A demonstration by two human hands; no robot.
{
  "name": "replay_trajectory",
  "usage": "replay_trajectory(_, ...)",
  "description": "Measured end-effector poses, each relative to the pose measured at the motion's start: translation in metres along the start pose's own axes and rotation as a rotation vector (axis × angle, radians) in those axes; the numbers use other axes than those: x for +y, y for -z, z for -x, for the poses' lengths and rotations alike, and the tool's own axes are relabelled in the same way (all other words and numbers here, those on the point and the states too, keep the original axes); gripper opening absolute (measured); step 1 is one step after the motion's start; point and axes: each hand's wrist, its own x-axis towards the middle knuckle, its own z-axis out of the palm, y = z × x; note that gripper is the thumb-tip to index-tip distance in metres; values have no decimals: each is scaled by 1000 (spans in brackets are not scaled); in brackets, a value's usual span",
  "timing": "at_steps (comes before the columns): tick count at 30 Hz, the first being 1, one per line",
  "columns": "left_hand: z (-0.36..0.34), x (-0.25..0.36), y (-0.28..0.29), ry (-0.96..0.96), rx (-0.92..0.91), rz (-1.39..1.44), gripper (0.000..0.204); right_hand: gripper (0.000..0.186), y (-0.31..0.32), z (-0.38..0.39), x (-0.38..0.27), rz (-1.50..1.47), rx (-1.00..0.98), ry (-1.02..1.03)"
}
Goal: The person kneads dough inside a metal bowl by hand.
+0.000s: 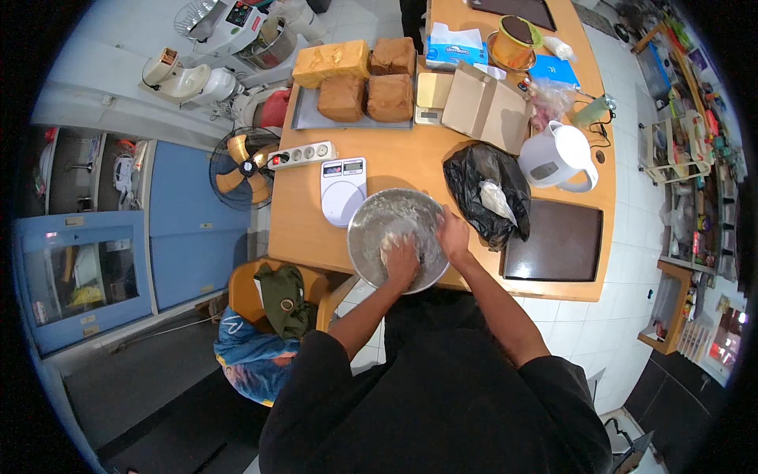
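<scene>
A steel mixing bowl (pixel 365 213) sits at the table's near edge, its inner wall smeared with pale flour or dough. My left hand (pixel 402 262) reaches down inside it, fingers pressed into a pale lump of dough (pixel 387 246) that the hand partly covers. At the bowl's right side, my right hand (pixel 453 235) grips the rim. Just beyond the bowl, to the left, lies a white kitchen scale (pixel 343 199) with nothing on its round plate.
Several bread loaves (pixel 341 98) rest on a metal tray (pixel 308 118) at the far left. Rightward are a black plastic bag (pixel 466 178), a white electric kettle (pixel 553 154) and a dark baking tray (pixel 553 245). A power strip (pixel 304 154) and a fan (pixel 246 167) are leftward.
</scene>
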Motion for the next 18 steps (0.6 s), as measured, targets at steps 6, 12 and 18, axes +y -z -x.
replay_trajectory(6, -74, -48, -26, -302, 43, 445, 33, 21, 0, 3, 5, 38, -26, -38)
replay_trajectory(12, -85, -45, -37, -88, 185, 231, 28, 18, -5, 5, -7, 110, 34, -72)
replay_trajectory(18, -14, -13, 8, -45, -126, 270, 45, 17, -6, 3, -9, 144, -18, -115)
